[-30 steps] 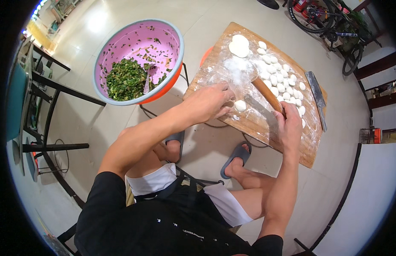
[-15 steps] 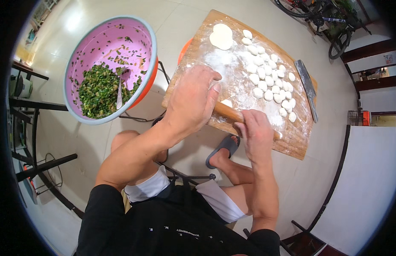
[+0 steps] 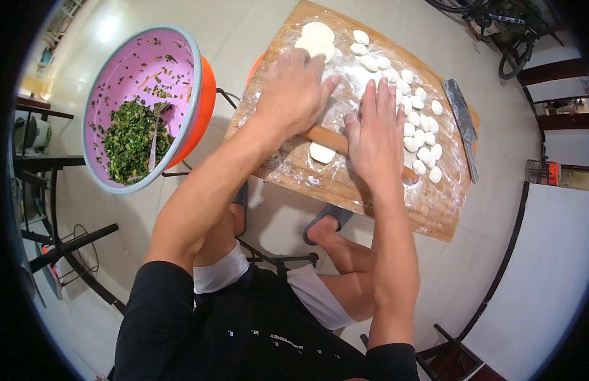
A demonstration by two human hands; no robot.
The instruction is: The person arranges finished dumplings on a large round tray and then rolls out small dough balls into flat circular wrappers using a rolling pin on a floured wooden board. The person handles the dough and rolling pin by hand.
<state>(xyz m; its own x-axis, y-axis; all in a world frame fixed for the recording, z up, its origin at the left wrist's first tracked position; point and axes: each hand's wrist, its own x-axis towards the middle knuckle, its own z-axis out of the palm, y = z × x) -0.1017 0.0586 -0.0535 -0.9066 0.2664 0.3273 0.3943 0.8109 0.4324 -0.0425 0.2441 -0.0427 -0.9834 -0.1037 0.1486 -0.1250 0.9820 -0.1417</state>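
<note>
Grip: both palms are lying flat and open on a wooden rolling pin (image 3: 326, 138), the left hand (image 3: 294, 89) over its left part, the right hand (image 3: 375, 130) over its right part, fingers stretched forward and curling round nothing.
Rolling pin: it is lying across the near half of the floured wooden board (image 3: 434, 216), showing bare between the two hands.
Dough: a flattened dough piece (image 3: 321, 153) is sitting just beside the pin on its near side; rolled round wrappers (image 3: 314, 37) are stacking at the far corner; small dough lumps (image 3: 421, 136) are spreading in rows to the right.
Cleaver: a cleaver (image 3: 462, 124) is resting along the board's right edge.
Bowl: a pink-lined bowl (image 3: 180, 57) with an orange outside is holding chopped greens (image 3: 130, 143) and a spoon (image 3: 154, 136), left of the board.
Room: pale tiled floor (image 3: 497, 267) is showing all round, with dark metal frames at the left.
</note>
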